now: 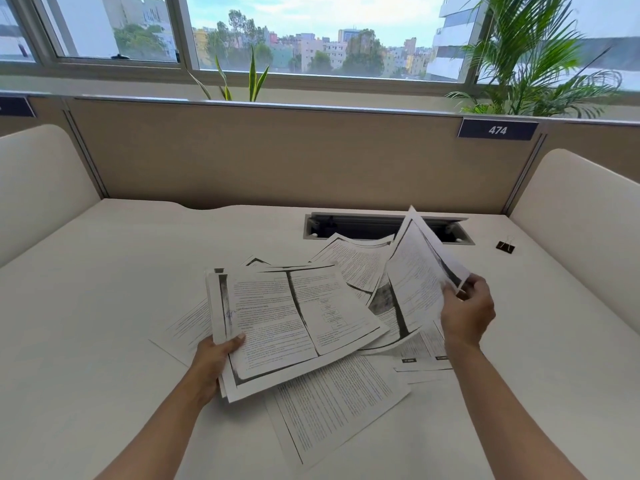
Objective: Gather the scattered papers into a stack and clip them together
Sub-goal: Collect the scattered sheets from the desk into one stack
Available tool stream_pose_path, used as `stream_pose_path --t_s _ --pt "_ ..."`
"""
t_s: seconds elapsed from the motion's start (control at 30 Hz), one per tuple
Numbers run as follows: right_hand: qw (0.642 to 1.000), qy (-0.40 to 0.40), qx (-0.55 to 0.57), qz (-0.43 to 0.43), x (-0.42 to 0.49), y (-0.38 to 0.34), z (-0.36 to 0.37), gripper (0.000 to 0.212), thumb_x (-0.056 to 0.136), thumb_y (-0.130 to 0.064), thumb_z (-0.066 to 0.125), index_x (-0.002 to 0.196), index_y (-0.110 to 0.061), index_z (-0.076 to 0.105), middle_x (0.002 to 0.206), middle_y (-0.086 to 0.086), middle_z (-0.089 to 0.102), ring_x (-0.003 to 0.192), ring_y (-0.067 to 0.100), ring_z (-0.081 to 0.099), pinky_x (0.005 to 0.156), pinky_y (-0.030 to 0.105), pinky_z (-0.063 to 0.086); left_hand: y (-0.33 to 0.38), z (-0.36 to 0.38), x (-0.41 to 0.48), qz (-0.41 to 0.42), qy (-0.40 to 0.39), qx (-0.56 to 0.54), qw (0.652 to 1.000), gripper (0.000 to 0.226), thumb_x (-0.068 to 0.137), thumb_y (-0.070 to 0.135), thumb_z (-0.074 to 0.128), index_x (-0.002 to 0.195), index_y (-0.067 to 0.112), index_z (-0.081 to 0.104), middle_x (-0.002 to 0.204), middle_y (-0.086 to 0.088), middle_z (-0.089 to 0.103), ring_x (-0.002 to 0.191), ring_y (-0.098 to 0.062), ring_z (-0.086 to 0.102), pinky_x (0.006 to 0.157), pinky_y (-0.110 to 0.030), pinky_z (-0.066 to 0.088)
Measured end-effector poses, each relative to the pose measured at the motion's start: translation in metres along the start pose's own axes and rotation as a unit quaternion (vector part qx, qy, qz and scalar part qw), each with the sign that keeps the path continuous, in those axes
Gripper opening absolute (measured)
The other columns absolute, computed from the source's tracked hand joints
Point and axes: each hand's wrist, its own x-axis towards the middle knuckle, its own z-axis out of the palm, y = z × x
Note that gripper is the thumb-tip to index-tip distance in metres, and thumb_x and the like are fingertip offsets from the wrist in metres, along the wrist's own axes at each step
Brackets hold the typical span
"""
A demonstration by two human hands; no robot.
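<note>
My left hand grips the near left corner of a small stack of photocopied papers, held a little above the white desk. My right hand pinches the right edge of a single sheet, lifted and tilted up on its side. More loose sheets lie scattered underneath: one at the front, one poking out on the left, one further back and some under my right wrist. A black binder clip sits apart at the back right of the desk.
A cable slot with an open lid is set into the desk behind the papers. A beige partition bearing a "474" plate closes the back. Rounded white side panels flank the desk. Plants stand by the window.
</note>
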Motion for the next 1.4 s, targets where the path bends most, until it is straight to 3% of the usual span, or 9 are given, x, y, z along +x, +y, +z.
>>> stream_pose_path --t_s 0.07,0.13,0.33,0.5,0.8,0.93,1.07,1.2,1.4 --pt "0.997 -0.010 -0.007 -0.070 0.000 -0.014 0.003 0.021 0.086 -0.007 0.061 0.104 0.003 0.058 0.101 0.019 0.067 0.083 0.023 0.059 0.061 0.002 0.040 0.002 0.002 -0.002 0.004 -0.005 -0.002 1.000 0.028 0.086 -0.001 0.057 0.114 0.000 0.056 0.088 -0.010 0.065 0.080 -0.026 0.063 0.060 -0.031 0.059" --pt "0.990 -0.015 -0.009 -0.141 -0.001 -0.027 0.007 0.016 0.087 -0.009 0.061 0.099 0.002 0.062 0.092 0.018 0.068 0.076 0.021 0.056 0.062 0.002 0.040 0.003 0.003 -0.004 0.009 -0.006 -0.004 1.000 0.026 0.086 -0.002 0.056 0.112 0.000 0.056 0.086 -0.009 0.066 0.078 -0.025 0.063 0.054 -0.027 0.058" --pt "0.949 -0.023 -0.015 -0.314 -0.011 -0.065 0.017 0.017 0.089 -0.006 0.056 0.100 0.002 0.066 0.088 0.016 0.069 0.077 0.025 0.060 0.073 0.024 0.043 0.006 0.005 -0.009 0.010 -0.008 0.006 1.000 0.032 0.087 -0.003 0.055 0.118 -0.006 0.053 0.087 -0.010 0.064 0.079 -0.025 0.062 0.090 -0.043 0.047" --pt "0.912 -0.047 -0.012 -0.408 -0.018 -0.098 0.016 0.021 0.091 -0.008 0.047 0.100 -0.002 0.065 0.090 0.012 0.069 0.083 0.029 0.060 0.074 0.040 0.046 0.008 0.005 -0.007 0.012 -0.002 0.012 1.000 0.033 0.087 0.000 0.056 0.120 -0.006 0.053 0.088 -0.011 0.064 0.079 -0.026 0.062 0.091 -0.044 0.046" --pt "0.840 -0.220 -0.100 -0.485 -0.038 -0.126 0.024 0.031 0.090 -0.023 0.039 0.102 -0.013 0.066 0.090 0.001 0.069 0.091 0.027 0.056 0.078 0.038 0.033 0.018 0.013 -0.016 0.051 -0.047 0.061 0.996 0.024 0.090 0.015 0.055 0.111 0.006 0.061 0.092 -0.006 0.069 0.087 -0.026 0.065 0.090 -0.045 0.050" --pt "0.813 -0.291 -0.147 -0.482 -0.050 -0.115 0.038 0.037 0.090 -0.030 0.035 0.104 -0.017 0.067 0.090 0.001 0.069 0.092 0.027 0.055 0.081 0.047 0.039 0.025 0.023 -0.024 0.091 -0.089 0.093 0.987 0.014 0.085 0.027 0.059 0.092 0.018 0.066 0.082 0.000 0.075 0.082 -0.021 0.070 0.068 -0.031 0.059" --pt "0.800 -0.332 -0.160 -0.474 -0.062 -0.101 0.051 0.028 0.089 -0.026 0.045 0.102 -0.019 0.068 0.091 0.000 0.071 0.092 0.027 0.056 0.080 0.047 0.040 0.033 0.034 -0.033 0.110 -0.135 0.108 0.979 0.039 0.072 0.049 0.068 0.092 0.015 0.067 0.084 -0.007 0.074 0.073 -0.020 0.072 0.060 -0.028 0.058" --pt "0.774 -0.350 -0.181 -0.495 -0.069 -0.094 0.059 0.028 0.090 -0.028 0.044 0.103 -0.020 0.068 0.091 0.000 0.070 0.091 0.025 0.053 0.080 0.046 0.041 0.041 0.040 -0.038 0.119 -0.190 0.107 0.969 0.083 0.036 0.072 0.075 0.094 0.013 0.067 0.084 -0.006 0.075 0.075 -0.022 0.072 0.059 -0.029 0.058" --pt "0.792 -0.322 -0.170 -0.490 -0.067 -0.091 0.065 0.023 0.088 -0.023 0.052 0.102 -0.019 0.068 0.090 0.000 0.071 0.087 0.026 0.054 0.076 0.044 0.041 0.043 0.049 -0.043 0.137 -0.242 0.095 0.956 0.081 0.040 0.079 0.068 0.090 0.014 0.069 0.080 -0.007 0.073 0.068 -0.021 0.070 0.059 -0.030 0.058"
